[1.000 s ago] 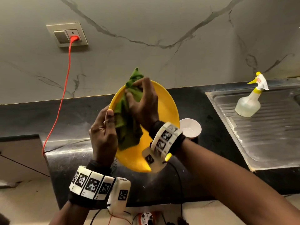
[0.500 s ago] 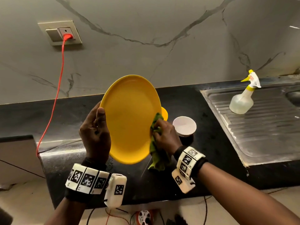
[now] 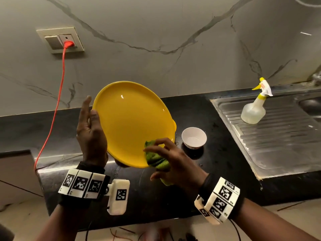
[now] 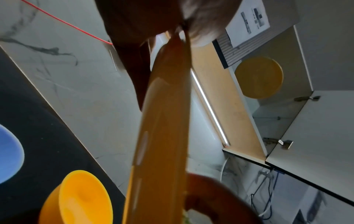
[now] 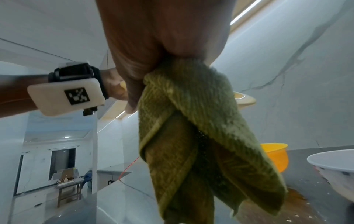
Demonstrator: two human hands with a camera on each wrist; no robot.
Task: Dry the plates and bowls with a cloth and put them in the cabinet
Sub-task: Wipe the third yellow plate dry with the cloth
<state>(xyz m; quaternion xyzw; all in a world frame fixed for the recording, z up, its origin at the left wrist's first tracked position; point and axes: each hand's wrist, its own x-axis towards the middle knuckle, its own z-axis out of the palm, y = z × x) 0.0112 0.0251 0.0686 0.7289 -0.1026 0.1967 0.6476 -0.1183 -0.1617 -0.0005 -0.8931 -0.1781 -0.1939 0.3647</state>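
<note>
A: Progress check. Yellow plate [image 3: 132, 122] up off the black counter [image 3: 225, 153], tilted nearly on edge, in front of the marble wall. Drying step under way, by the look of it.

B: Grips?

A: Left hand [image 3: 91, 134] at the plate's left rim, thumb on the near face, fingers behind; grasping the plate. Right hand [image 3: 171, 162] at the lower right rim, pinching the bunched green cloth [image 3: 156, 160], index and middle fingers loosely extended. From the right wrist, cloth hanging in folds below the palm.

B: Cloth touching the plate?

A: At the lower rim, yes as far as visible. No rubbing on the face at this instant.

B: Done versus left?

A: From the left wrist view, one yellow disc [image 4: 258, 77], likely a plate, lying on an upper shelf of the open cabinet [image 4: 306, 136]; counted as stored. Left on the counter: yellow bowl [image 4: 76, 198], white bowl [image 3: 194, 137], something blue [image 4: 8, 154] at the frame edge, probably another bowl. Roughly early to middle, as a judgement.

B: Orientation of the plate?

A: Concave face toward the wearer, tipped slightly up and right. Back toward the wall. Long axis of the oval outline running upper left to lower right in the head view. Seen edge-on from the left wrist.
</note>
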